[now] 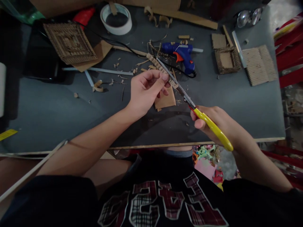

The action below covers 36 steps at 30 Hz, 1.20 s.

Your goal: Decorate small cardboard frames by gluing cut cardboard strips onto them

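Observation:
Between the thumb and fingers of my left hand [148, 90] is pinched a narrow strip of corrugated cardboard [153, 60], running up and to the left. My right hand [216, 121] is closed around the yellow handle of a pair of scissors [208, 123]. Their long metal blades point up-left and lie along the strip, close to my left fingertips. Whether the blades bite into the strip I cannot tell. Below my left fingers a flat brown cardboard piece [165, 98] lies on the table. Just beyond the blades rests a blue glue gun [181, 50] with an orange trigger.
A roll of white tape [115, 19] and a square corrugated panel [69, 44] stand at the back left. To the right are a small cardboard box [227, 60], ribbed sheets [259, 64] and glasses [248, 18]. Glue sticks [111, 72] and scraps litter the dark table [71, 113].

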Motion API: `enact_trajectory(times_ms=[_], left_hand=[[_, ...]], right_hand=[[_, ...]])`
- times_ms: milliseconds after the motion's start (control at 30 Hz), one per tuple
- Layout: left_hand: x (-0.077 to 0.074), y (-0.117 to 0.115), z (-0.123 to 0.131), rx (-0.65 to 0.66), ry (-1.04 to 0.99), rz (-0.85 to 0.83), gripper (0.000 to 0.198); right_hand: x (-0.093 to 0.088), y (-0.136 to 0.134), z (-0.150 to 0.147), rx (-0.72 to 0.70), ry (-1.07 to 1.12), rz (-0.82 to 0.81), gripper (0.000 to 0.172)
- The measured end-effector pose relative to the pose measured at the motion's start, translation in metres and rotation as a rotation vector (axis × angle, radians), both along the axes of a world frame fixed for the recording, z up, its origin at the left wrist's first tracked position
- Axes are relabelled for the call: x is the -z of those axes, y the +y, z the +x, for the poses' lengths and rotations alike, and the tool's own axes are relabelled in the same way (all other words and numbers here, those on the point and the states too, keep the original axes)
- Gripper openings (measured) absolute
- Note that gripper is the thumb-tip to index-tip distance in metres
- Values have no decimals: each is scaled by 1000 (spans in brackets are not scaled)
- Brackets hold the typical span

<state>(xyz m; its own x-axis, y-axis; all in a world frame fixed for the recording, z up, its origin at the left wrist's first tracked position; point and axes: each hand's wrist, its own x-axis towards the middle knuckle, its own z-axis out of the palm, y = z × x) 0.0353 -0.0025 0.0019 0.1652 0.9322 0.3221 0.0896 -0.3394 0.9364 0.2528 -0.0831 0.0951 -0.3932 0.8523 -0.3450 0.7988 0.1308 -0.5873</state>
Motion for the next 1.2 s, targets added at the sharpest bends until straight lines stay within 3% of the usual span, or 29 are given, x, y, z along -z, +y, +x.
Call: enact_trajectory(times_ms=[200, 600, 867, 1067, 1200], left_hand=[[1, -2, 1, 9, 3, -2, 43], [-4, 6, 2, 88, -102, -9, 42], [-5, 8, 1, 116, -158, -76, 37], [-6, 11, 0, 111, -264, -122, 33], [-4, 12, -1, 144, -260, -102, 40]], right_hand=[[3, -5, 2, 13, 39, 15, 67], [11, -6, -2, 65, -41, 58, 74], [5, -7, -10, 103, -109, 19, 73], [10, -6, 6, 214, -255, 129, 82], [17, -10, 20, 267, -267, 142, 85]])
